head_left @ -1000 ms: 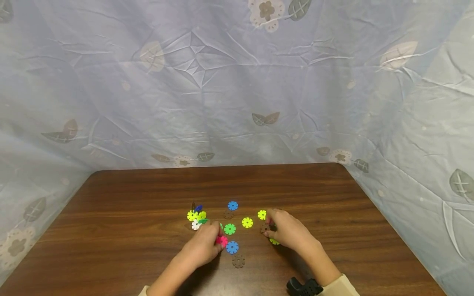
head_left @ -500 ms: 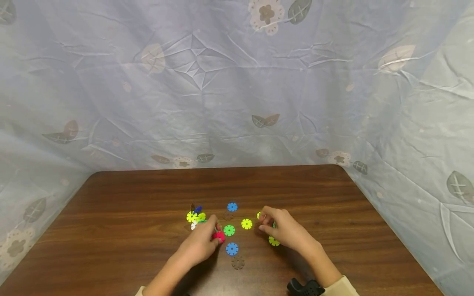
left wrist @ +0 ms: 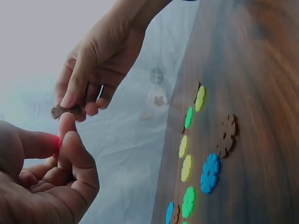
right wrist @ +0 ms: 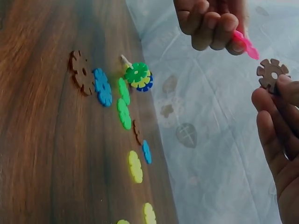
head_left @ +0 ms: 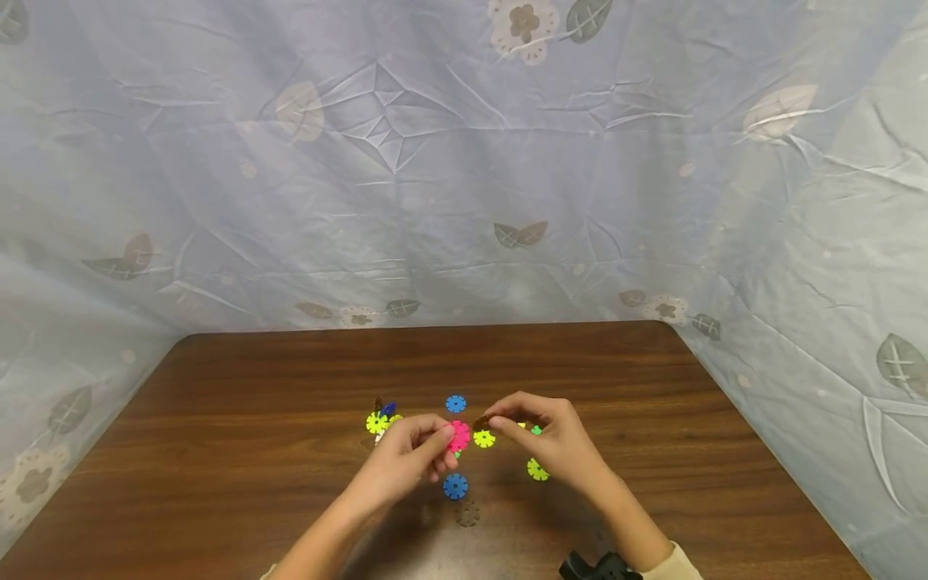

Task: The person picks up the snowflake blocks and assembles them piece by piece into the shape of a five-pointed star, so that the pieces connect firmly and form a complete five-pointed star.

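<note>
Between thumb and fingers my left hand [head_left: 415, 453] pinches a pink notched disc [head_left: 459, 436], which faces up toward the head camera. My right hand [head_left: 554, 439] pinches a brown notched disc [right wrist: 270, 74] by its edge. Both discs are held above the table, close to each other, with a small gap between them in the right wrist view. In the left wrist view the brown disc shows nearly edge-on, and most of the pink one is hidden behind the left fingers.
On the brown wooden table [head_left: 290, 387] lie loose blue [head_left: 455, 486], yellow [head_left: 484, 438], green and brown discs. Left of them sits a joined cluster of discs, a green disc [right wrist: 136, 72] among them. Patterned cloth [head_left: 435, 185] hangs behind the table and at both sides.
My right hand has picked up the brown disc from the table and moved left. The left hand has lifted the pink disc and brought it right, so the two discs are near each other.
</note>
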Available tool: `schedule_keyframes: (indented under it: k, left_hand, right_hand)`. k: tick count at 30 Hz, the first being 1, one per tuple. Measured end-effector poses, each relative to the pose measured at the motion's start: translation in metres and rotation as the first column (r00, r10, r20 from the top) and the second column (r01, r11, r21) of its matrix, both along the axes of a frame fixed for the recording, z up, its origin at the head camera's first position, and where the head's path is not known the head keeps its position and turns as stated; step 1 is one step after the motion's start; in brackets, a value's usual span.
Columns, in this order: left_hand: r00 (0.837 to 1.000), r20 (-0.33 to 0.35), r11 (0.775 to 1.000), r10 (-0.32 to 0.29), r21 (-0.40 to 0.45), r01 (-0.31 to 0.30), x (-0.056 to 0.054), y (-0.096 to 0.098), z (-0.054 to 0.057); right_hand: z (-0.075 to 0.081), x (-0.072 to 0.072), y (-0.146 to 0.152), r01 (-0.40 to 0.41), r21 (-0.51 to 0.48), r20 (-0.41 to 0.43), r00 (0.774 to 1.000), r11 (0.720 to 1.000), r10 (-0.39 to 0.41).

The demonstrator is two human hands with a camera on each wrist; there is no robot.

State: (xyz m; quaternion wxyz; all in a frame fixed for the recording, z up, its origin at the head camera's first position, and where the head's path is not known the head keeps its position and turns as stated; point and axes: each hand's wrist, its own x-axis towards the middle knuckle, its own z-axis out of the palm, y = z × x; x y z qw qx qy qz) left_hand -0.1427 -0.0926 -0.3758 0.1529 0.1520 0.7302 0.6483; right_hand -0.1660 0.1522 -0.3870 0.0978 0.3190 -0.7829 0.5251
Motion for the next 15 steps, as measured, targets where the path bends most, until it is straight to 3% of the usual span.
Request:
schedule_keyframes:
  k: [8, 12, 15]
  left_hand:
    - [0.997, 0.076, 0.997, -0.029, 0.071, 0.023, 0.003, 0.003, 0.001]
    - [0.991, 0.126, 0.992, -0.045, 0.119, 0.03, 0.003, 0.0, 0.002]
    - [0.991, 0.124, 0.989, -0.057, 0.142, 0.039, 0.003, -0.001, 0.002]
  right_hand:
    - [0.0, 0.003, -0.007, -0.046, -0.016, -0.103, 0.994, 0.999, 0.044]
    - [-0.001, 0.004, -0.01, -0.068, -0.043, -0.068, 0.996, 0.997, 0.065]
    - [-0.003, 0.005, -0.012, -0.078, -0.07, -0.021, 0.997, 0.994, 0.076]
